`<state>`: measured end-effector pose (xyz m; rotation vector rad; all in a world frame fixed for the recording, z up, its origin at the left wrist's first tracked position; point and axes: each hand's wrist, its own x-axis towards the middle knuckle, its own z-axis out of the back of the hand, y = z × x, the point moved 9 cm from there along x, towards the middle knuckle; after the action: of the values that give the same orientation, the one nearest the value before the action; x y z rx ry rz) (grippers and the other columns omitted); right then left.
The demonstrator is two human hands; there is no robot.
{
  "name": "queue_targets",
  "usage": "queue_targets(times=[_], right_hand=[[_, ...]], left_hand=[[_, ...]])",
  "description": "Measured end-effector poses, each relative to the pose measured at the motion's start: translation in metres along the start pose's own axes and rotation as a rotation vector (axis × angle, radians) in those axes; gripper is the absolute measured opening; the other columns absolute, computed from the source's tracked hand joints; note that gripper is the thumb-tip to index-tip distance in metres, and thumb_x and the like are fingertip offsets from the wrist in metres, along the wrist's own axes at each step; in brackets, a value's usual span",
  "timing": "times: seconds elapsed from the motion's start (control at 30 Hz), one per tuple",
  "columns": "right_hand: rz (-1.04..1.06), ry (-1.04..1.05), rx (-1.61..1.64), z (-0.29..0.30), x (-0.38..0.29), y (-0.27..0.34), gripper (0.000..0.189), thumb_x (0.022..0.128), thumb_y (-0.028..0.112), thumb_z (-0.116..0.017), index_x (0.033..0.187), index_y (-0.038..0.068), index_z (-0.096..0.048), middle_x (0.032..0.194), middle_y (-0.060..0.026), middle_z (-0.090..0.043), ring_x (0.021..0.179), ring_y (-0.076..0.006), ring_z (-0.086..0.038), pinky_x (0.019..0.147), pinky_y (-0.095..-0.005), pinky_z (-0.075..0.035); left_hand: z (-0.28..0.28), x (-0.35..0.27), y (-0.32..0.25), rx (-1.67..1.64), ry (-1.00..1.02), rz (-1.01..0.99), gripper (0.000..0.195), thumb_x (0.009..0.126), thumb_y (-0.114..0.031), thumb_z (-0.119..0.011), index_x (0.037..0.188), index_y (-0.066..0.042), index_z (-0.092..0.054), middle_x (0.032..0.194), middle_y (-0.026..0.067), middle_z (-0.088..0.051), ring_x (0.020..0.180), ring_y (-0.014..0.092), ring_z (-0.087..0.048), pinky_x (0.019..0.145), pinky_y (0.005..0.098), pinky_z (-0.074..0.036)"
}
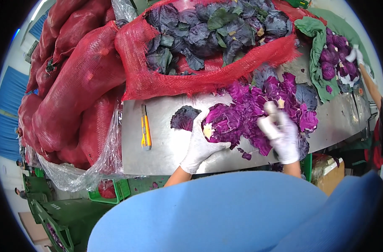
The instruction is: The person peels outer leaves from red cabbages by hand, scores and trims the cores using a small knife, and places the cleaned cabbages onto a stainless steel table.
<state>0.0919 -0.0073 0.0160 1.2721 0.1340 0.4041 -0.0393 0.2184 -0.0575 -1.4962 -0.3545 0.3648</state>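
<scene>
My left hand (pixel 199 148), in a white glove, grips a red cabbage head (pixel 224 121) from its left side, thumb below and fingers above. The pale cut stem of that cabbage faces left, towards my palm. Blurred by motion, my right hand (pixel 281 135), also white-gloved, is over loose purple cabbage leaves (pixel 257 108) to the right of the head. Whether its fingers hold anything is unclear. One dark outer leaf (pixel 184 118) lies just left of my left hand. Farther left, a yellow utility knife (pixel 145 130) rests on the steel table (pixel 163 154).
A torn-open red mesh sack (pixel 178 83) of dark cabbages spans the table's back. Full red sacks (pixel 84 63) are piled at left. At far right, another person's gloved hand (pixel 357 56) is at peeled cabbages (pixel 331 60) on green cloth (pixel 319 63). Green bins (pixel 71 217) stand lower left.
</scene>
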Motion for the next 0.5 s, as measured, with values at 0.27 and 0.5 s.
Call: queue_targets(times=[0.27, 0.5], right_hand=[[-0.171, 0.256, 0.053, -0.083, -0.034, -0.033, 0.029, 0.091, 0.024, -0.076, 0.111, 0.006, -0.066, 0.083, -0.0005, -0.064, 0.073, -0.0079, -0.057, 0.069, -0.027, -0.049], [-0.436, 0.518, 0.429, -0.082, -0.048, -0.051, 0.024, 0.089, 0.01, -0.072, 0.111, 0.0, -0.07, 0.094, -0.0007, -0.069, 0.076, -0.0046, -0.06, 0.069, -0.0226, -0.051]], left_hand=[[-0.002, -0.028, 0.009, -0.164, 0.078, -0.105, 0.125, 0.051, -0.013, -0.101, 0.151, -0.009, -0.025, 0.148, 0.014, -0.041, 0.139, 0.027, -0.045, 0.117, 0.044, -0.041], [-0.016, -0.044, 0.026, -0.72, 0.114, 0.35, 0.118, 0.058, -0.015, -0.1, 0.152, -0.009, -0.028, 0.143, 0.0139, -0.05, 0.131, 0.025, -0.054, 0.114, 0.0429, -0.045]])
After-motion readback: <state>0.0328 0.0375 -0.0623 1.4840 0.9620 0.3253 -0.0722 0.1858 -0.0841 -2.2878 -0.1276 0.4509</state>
